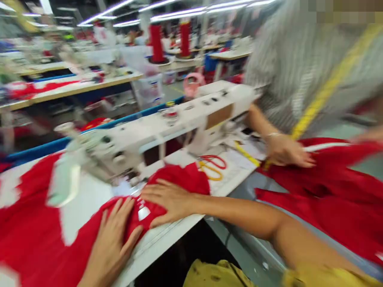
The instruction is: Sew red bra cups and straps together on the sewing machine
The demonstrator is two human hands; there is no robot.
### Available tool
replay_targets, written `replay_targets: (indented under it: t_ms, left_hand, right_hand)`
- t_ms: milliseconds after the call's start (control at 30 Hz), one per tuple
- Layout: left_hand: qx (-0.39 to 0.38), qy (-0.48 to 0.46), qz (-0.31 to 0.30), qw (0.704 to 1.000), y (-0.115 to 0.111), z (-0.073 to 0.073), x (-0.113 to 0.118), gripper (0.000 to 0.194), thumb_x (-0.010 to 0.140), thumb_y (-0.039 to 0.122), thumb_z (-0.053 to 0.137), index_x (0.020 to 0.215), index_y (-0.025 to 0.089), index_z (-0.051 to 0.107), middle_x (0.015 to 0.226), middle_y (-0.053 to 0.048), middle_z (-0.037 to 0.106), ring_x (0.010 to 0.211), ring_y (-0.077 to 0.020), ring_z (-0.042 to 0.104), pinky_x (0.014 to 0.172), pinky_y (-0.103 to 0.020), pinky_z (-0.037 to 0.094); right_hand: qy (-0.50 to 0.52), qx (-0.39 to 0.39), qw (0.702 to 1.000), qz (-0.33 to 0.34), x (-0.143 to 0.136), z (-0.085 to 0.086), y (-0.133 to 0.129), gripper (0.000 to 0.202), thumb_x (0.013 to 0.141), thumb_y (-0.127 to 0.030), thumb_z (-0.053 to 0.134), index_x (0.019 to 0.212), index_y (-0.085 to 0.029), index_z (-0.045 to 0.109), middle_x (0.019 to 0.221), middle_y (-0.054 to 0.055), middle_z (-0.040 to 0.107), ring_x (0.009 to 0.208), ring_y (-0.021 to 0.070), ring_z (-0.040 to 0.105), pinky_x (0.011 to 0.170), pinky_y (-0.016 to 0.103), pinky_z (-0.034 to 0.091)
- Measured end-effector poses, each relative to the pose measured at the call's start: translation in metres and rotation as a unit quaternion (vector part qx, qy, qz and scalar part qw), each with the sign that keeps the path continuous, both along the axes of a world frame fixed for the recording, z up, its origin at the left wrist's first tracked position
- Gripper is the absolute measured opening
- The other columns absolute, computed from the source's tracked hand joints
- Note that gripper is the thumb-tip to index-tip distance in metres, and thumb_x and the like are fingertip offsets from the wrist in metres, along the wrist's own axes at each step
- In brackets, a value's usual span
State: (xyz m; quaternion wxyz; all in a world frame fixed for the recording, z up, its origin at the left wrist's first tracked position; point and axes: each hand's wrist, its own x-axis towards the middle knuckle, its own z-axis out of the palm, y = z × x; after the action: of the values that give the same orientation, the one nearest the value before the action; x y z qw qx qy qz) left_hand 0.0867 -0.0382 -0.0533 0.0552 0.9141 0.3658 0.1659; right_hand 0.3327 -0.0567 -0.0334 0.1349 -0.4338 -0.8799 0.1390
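Observation:
Red fabric (185,179) lies across the white sewing machine table and under the needle area of a white sewing machine (179,119). My left hand (115,235) rests flat on the fabric, fingers spread, just in front of the machine head. My right hand (170,201) also lies flat on it, fingers apart, right of the needle area. A small white patch (144,213) shows on the fabric between my hands. Scissors with red and yellow handles (213,167) lie on the table beyond my right forearm.
At the right, a person in a grey ribbed top (275,71) with a yellow tape measure (332,83) handles more red fabric (335,199). Two red thread cones (185,39) stand behind the machine. Other worktables (74,89) fill the background.

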Motion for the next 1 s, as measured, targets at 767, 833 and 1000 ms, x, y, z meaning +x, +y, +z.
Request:
replay_targets:
  t_ms: [767,833,1000]
  left_hand:
    - [-0.063,0.045,0.058,0.995,-0.0084,-0.0005,-0.0105,0.066,0.099,0.043,0.046,0.156,0.028,0.017,0.157,-0.004,0.040,0.148,-0.0271,0.029,0.120,-0.058,0.025]
    - [-0.064,0.045,0.063,0.995,-0.0083,-0.0013,-0.0106,0.068,0.099,0.043,0.046,0.157,0.027,0.015,0.157,-0.004,0.040,0.148,-0.0270,0.030,0.119,-0.057,0.027]
    - [-0.060,0.050,0.066,0.995,-0.0072,-0.0031,-0.0110,0.072,0.099,0.046,0.045,0.157,0.024,0.009,0.157,-0.006,0.039,0.148,-0.0261,0.029,0.119,-0.056,0.028]
  right_hand:
    - [0.030,-0.063,0.998,0.006,-0.0037,-0.0094,0.0065,0.087,0.085,-0.059,0.068,0.152,-0.014,0.035,0.158,0.012,0.035,0.148,0.0225,0.028,0.126,0.046,0.010]
    - [0.038,-0.066,0.997,0.006,-0.0034,-0.0089,0.0067,0.087,0.084,-0.058,0.068,0.153,-0.015,0.034,0.157,0.012,0.036,0.148,0.0231,0.028,0.126,0.046,0.010]
    - [0.048,-0.066,0.997,0.005,-0.0031,-0.0080,0.0078,0.086,0.085,-0.058,0.067,0.153,-0.018,0.034,0.156,0.011,0.038,0.147,0.0237,0.031,0.126,0.047,0.012]
